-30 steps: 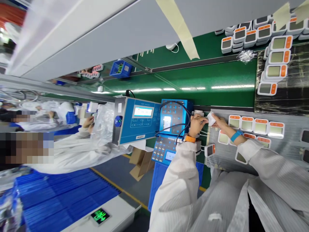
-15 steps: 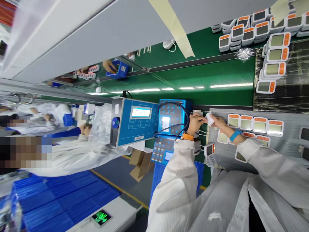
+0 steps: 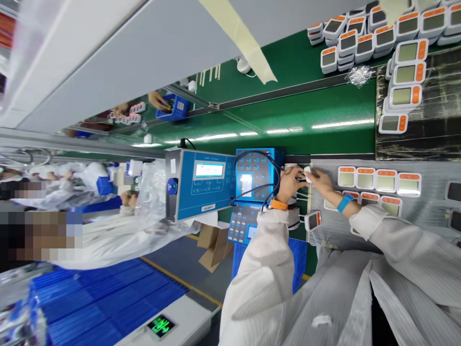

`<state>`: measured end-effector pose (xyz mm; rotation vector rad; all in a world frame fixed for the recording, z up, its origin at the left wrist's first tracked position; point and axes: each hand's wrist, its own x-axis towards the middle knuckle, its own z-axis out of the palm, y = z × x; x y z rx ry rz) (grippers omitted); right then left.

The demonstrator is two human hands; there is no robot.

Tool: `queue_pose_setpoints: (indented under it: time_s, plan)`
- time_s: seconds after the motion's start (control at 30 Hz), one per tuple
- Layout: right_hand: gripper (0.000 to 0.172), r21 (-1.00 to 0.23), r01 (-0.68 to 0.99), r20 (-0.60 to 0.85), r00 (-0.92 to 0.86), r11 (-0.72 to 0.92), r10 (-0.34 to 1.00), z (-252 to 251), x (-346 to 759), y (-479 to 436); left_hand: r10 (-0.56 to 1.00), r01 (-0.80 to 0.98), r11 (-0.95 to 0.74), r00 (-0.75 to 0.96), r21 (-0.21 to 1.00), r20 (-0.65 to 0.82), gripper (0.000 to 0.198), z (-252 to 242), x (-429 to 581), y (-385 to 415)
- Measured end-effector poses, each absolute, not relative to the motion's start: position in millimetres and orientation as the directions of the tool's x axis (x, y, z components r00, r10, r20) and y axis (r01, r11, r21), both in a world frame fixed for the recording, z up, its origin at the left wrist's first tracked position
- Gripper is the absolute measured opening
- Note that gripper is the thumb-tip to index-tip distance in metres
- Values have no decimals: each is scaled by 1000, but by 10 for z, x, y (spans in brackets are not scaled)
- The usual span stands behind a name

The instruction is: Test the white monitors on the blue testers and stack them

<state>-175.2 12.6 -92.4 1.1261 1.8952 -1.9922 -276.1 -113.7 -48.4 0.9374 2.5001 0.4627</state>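
My left hand (image 3: 292, 185), with an orange watch band, and my right hand (image 3: 320, 180), with a blue wristband, meet over a small white plastic piece (image 3: 307, 175). Fingers of both hands grip it, hiding most of it. Just beyond my left hand sits a white fixture part (image 3: 292, 167). Below my hands, a white digital monitor with an orange edge (image 3: 313, 221) stands at the edge of a grey mat (image 3: 324, 240). Several similar monitors (image 3: 378, 180) lie in rows on that mat, close to my right hand.
A blue test instrument (image 3: 201, 185) and a blue panel with black cables (image 3: 255, 178) stand left of my hands. A green conveyor belt (image 3: 288, 113) carries stacked monitors (image 3: 360, 48). A co-worker's white sleeve (image 3: 118, 240) is further left, beside blue crates (image 3: 101, 302).
The white piece has moved left, closer to the fixture, and my fingers now cover more of it. My hands are nearer together. A co-worker's hand has come onto the blue bin.
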Motion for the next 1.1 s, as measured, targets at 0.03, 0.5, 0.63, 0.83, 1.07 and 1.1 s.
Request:
queue_pose_setpoints:
  time_s: [0.03,0.5,0.63,0.83,1.07,1.1]
  plan:
    - [60,-798,597,-577,-716,-83,393,-885,-1736,120,692,558,708,-671,433,-266,56,-466,-2746,-1133]
    - [59,-435,276,-82,-960,857,268,-908,-516,1246,690,642,718,-608,269,-391,98,-491,-2669,-1005]
    - [52,-428,183,-97,-983,885,156,-905,-685,1337,684,648,729,-676,220,-274,53,-374,-2495,-1248]
    - [61,-811,385,-267,-914,441,307,-678,-895,795,755,704,638,-493,311,-432,15,-429,-2206,-1547]
    - [50,-648,464,-644,-757,-604,109,-632,-932,-83,743,645,667,-535,373,-403,15,-452,-2205,-1596]
    - [51,-630,461,-658,-745,-624,114,-653,-929,-113,742,637,669,-534,384,-406,16,-443,-2226,-1600]
